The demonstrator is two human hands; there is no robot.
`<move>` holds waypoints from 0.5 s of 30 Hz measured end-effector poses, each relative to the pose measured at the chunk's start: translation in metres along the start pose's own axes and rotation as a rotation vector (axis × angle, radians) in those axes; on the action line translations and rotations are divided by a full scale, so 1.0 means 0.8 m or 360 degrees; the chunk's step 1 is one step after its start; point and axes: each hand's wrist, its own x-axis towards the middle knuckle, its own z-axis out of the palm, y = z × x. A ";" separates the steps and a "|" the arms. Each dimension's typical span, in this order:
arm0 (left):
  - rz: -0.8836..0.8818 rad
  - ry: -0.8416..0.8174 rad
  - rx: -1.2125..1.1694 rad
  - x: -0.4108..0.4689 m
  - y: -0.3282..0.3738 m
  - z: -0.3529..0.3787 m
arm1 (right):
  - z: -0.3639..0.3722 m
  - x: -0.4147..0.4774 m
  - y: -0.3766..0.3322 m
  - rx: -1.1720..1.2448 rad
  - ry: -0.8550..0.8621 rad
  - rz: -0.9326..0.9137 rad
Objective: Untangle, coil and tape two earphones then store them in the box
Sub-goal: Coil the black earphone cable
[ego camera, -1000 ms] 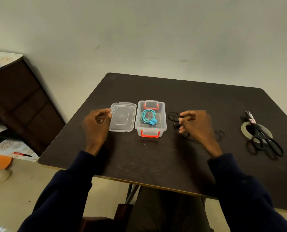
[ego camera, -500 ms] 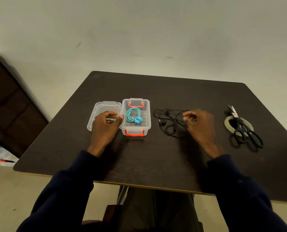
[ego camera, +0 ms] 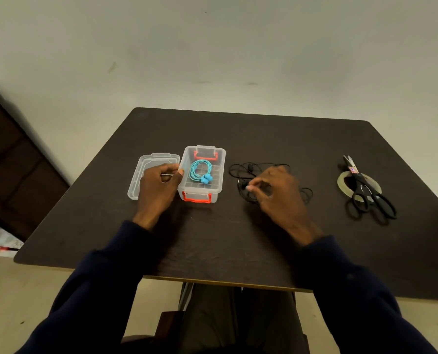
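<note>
Pinching thin black earphone wire [ego camera: 250,167], right hand [ego camera: 279,192]; left hand's [ego camera: 159,187] grip unclear, against box [ego camera: 220,180].

This is looking like a plain home room: a dark wooden table [ego camera: 264,238] is standing against a bare pale wall [ego camera: 212,47], a dark cabinet [ego camera: 16,162] sitting far left.

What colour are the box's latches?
Orange-red latches on the clear box; head view.

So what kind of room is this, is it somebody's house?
Probably a room in someone's home: a plain dark table by a bare wall, with a dark wooden cabinet on the left.
</note>
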 end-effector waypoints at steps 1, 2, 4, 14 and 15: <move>0.0016 0.0003 -0.0011 0.000 0.000 0.000 | 0.006 0.000 -0.006 -0.0046 -0.0095 0.0039; 0.0031 0.0004 -0.0021 0.001 0.001 0.001 | 0.013 0.001 -0.009 -0.0128 -0.0180 0.0079; 0.0056 0.0016 -0.0035 0.002 0.001 0.001 | 0.023 0.002 -0.012 -0.0253 -0.0258 0.0145; 0.0154 -0.0221 0.0088 -0.012 -0.004 0.001 | 0.024 -0.008 0.000 -0.0178 -0.0162 0.0273; 0.0173 -0.0210 0.0102 -0.011 -0.004 0.004 | 0.023 -0.009 0.000 -0.0162 -0.0157 0.0274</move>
